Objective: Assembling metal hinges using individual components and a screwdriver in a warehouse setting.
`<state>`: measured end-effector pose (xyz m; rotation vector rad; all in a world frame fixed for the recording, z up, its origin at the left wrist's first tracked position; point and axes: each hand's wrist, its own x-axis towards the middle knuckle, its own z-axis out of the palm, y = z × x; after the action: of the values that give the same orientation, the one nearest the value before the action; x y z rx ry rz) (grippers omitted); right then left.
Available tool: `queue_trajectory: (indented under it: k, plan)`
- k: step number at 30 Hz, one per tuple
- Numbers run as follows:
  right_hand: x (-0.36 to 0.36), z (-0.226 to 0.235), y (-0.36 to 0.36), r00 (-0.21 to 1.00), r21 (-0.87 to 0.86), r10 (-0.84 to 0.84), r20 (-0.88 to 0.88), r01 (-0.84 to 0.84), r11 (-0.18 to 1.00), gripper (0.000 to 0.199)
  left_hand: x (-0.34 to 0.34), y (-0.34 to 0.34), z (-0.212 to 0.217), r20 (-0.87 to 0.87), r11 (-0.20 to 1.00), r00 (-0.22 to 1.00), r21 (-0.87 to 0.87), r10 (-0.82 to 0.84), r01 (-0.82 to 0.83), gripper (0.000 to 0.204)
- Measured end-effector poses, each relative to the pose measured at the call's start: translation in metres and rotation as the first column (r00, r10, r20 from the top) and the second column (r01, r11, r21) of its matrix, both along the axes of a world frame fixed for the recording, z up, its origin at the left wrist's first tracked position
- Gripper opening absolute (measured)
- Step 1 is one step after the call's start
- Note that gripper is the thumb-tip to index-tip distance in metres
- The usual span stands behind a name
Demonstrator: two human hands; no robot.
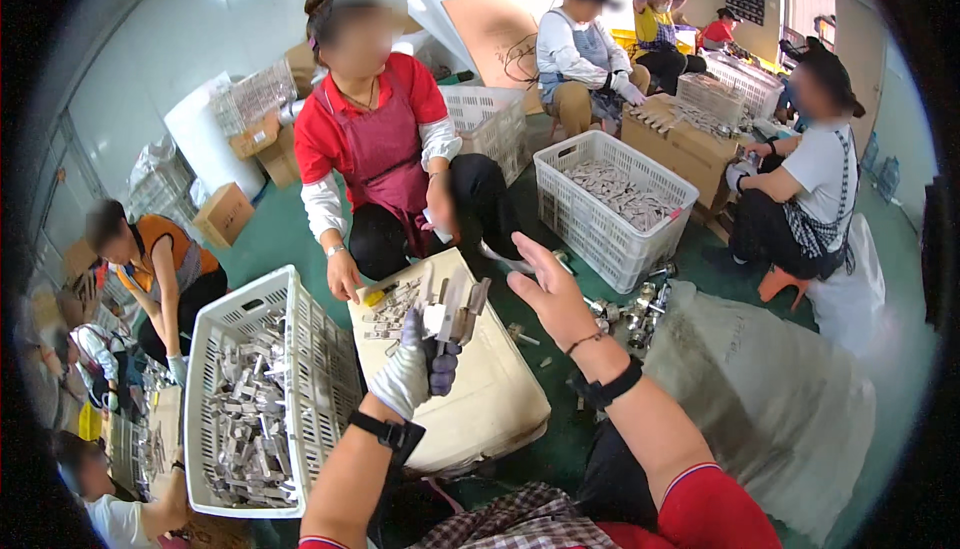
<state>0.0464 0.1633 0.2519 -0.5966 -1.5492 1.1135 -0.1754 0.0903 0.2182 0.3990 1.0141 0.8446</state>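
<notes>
The left hand [412,367], in a pale knit glove with dark-coated fingers, is curled firmly around a bunch of flat, silvery metal pieces [455,311], which stick up above the fist over the cream worktop [490,404]. The right hand [552,294] is bare and spread well open, fingers extended, gripping nothing; it hangs at about two o'clock from the fist (a black band circles each wrist).

Taking the smooth, round-cornered worktop as the clock's centre, small metal parts [393,314] lie on it toward eleven o'clock. A slotted white plastic crate [328,369], heaped with angular metal parts, stands at nine; shiny, rounded fittings [648,311] lie at two, and a crinkled, translucent sack [765,399] spreads at three. At twelve, a co-worker in a maroon apron [375,164] sits facing the worktop.
</notes>
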Motion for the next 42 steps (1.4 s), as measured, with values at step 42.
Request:
queue_trajectory:
  k: [42]
  plan:
    - [-0.020, -0.062, -0.058, 0.909, -0.481, -0.227, -0.348, 0.035, 0.876, 0.011, 0.087, -0.056, -0.019, 0.489, 0.882, 0.837, 0.248, 0.243, -0.401, 0.066]
